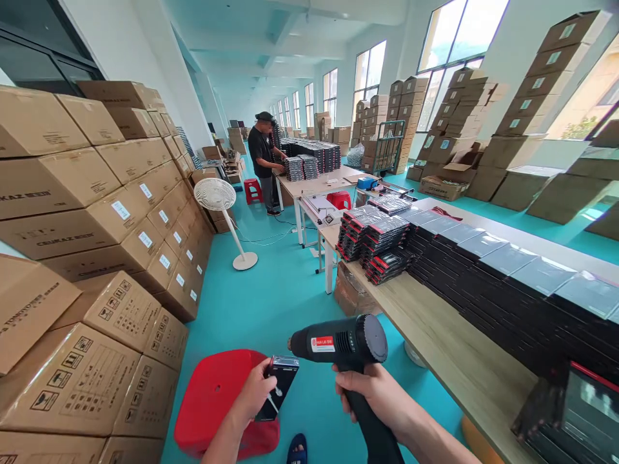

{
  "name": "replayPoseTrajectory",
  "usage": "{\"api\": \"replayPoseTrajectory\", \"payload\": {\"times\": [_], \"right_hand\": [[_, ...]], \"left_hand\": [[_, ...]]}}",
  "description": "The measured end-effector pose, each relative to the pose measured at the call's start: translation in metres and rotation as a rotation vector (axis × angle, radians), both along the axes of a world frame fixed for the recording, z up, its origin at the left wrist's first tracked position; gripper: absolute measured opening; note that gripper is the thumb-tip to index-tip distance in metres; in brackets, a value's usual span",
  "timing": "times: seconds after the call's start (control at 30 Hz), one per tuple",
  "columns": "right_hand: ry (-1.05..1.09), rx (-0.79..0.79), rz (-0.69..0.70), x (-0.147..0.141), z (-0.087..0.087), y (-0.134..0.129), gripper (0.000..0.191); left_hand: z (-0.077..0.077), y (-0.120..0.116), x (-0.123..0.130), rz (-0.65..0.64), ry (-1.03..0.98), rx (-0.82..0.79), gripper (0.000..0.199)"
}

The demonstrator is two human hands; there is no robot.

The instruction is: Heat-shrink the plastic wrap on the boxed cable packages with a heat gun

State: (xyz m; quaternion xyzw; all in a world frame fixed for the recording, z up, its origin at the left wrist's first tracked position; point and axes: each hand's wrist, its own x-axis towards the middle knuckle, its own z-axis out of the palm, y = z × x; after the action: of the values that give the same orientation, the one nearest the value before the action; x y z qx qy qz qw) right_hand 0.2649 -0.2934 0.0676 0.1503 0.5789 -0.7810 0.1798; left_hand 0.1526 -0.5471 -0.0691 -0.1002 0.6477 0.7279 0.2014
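My left hand (pixel 255 390) is closed around a slim black box (pixel 279 386) with a clear, shiny top edge and a white cable-like picture on its face. Wrapped round the handle of a black heat gun (pixel 333 341) is my right hand (pixel 370 393). The heat gun lies level, its nozzle aimed left, just above and beside the box's upper end. Beneath the left hand and box stands a red plastic stool (pixel 213 393). The lower part of the gun's handle runs out of the bottom of the view.
On the right, a long wooden table (pixel 435 316) bears stacks of black boxes (pixel 483 283) and red-edged packs (pixel 372 232). Cartons (pixel 145 238) are piled along the left. A white fan (pixel 215 200) stands ahead, and a person (pixel 264 158) works at a farther table (pixel 309 185).
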Motion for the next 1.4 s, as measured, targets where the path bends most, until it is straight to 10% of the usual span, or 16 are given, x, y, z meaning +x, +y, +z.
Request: {"api": "replayPoseTrajectory", "payload": {"times": [0.6, 0.93, 1.4], "right_hand": [[-0.043, 0.010, -0.002, -0.004, -0.028, 0.006, 0.030], [-0.019, -0.034, 0.004, -0.011, -0.022, 0.022, 0.031], [0.040, 0.061, 0.322, 0.004, -0.010, 0.007, 0.005]], "left_hand": [[0.005, -0.014, -0.004, -0.067, 0.479, -0.410, 0.032], [0.009, -0.012, -0.003, 0.117, 0.058, 0.030, 0.032], [0.006, -0.014, -0.011, 0.300, -0.259, 0.234, 0.013]]}}
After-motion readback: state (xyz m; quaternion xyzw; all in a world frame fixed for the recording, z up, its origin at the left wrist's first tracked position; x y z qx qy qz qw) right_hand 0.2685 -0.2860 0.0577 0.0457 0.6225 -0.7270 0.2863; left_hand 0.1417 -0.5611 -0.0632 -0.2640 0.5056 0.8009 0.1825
